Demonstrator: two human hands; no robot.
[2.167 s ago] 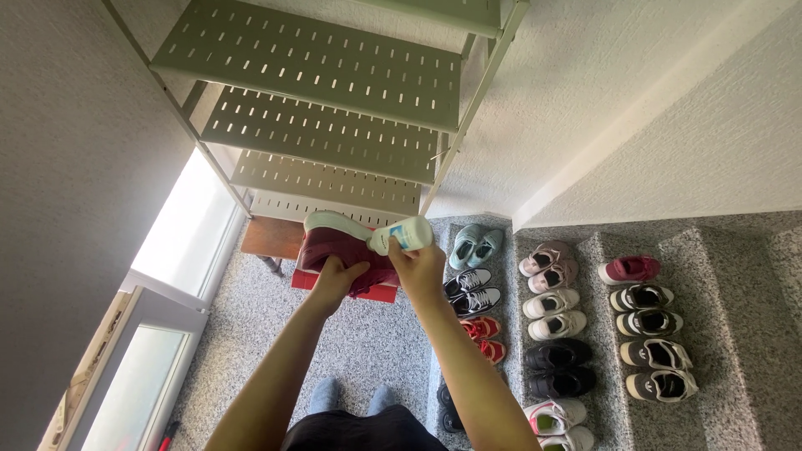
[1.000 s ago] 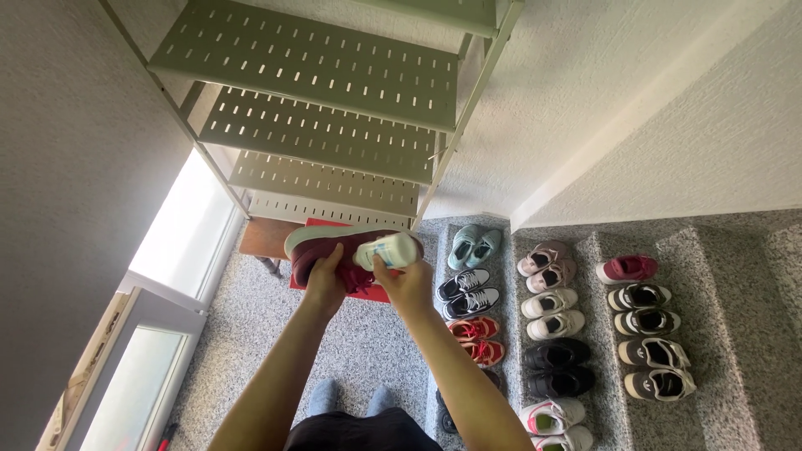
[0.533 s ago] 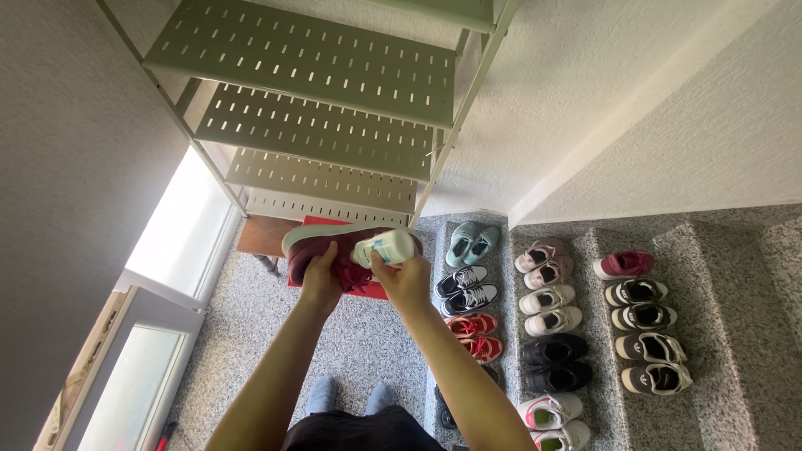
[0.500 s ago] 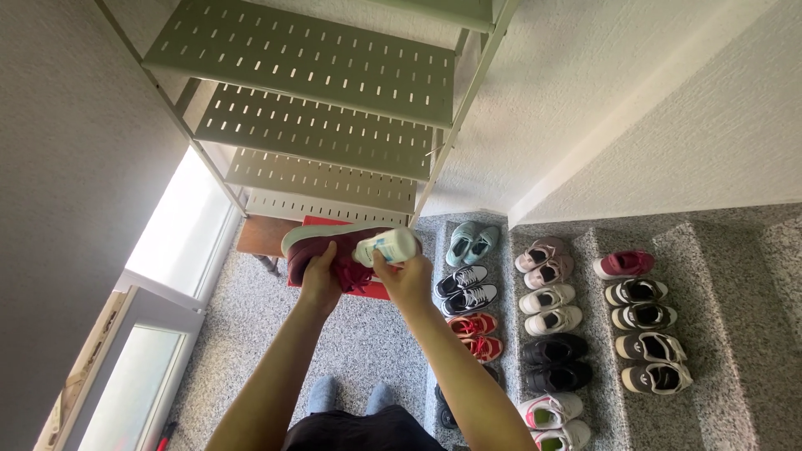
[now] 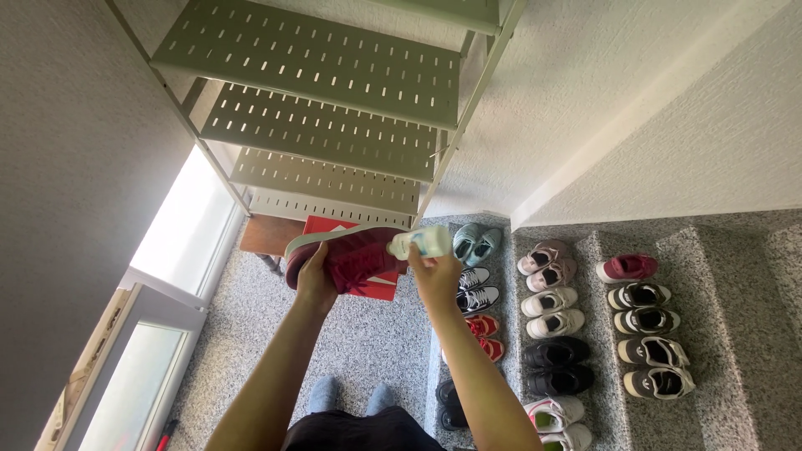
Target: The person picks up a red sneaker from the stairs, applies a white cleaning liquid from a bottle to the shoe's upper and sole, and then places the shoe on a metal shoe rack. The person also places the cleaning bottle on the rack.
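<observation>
My left hand holds a dark red sneaker with a white sole, tipped on its side in front of me. A small white bottle with a blue label is gripped in my right hand, its tip pointing left at the shoe's toe end. Just behind the sneaker, on the floor, lies a red shoebox.
A pale green metal shelf rack with slotted shelves stands ahead against the wall. Several pairs of shoes line the speckled stone steps at right. A wooden stool sits under the rack. A glass door is at the left.
My right hand has moved the bottle to the right, off the shoe's side to its toe end. The sneaker has tilted, showing more of its red upper.
</observation>
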